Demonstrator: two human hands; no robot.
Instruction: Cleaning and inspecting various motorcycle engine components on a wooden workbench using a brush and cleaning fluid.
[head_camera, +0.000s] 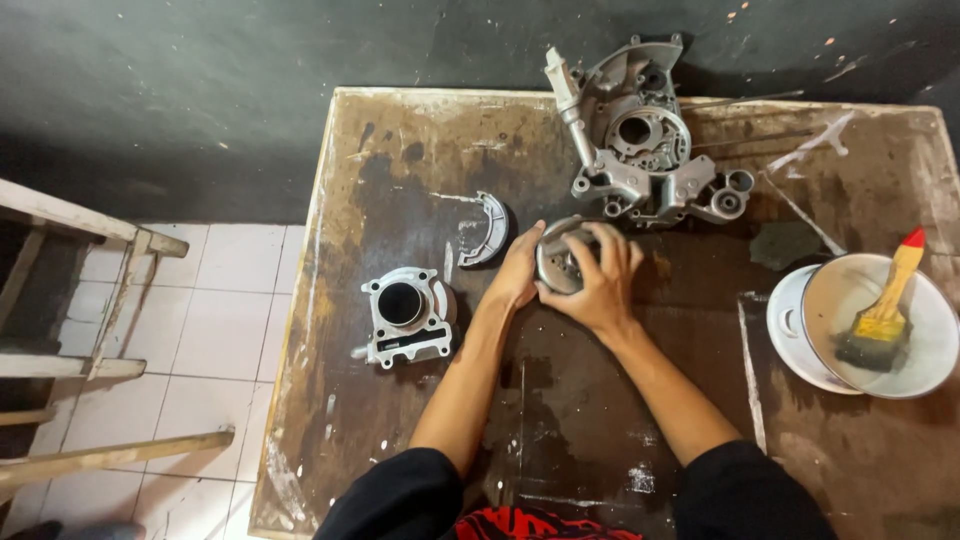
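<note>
Cradling round metal part (562, 262) two-handed

view: a single head camera, worn by the person
direction: looks steeply down and forward over the bench (420, 150), toward the dark wall (200, 90)
nearness: close, at arm's reach; both forearms enter from the bottom edge
coverage: almost the whole bench top, with tiled floor (220, 320) to the left
shared: no second view

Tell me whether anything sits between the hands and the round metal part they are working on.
Nothing visible does. The left hand and the right hand both rest directly on the round metal part. The curved metal piece and the engine case lie apart from it.
</note>
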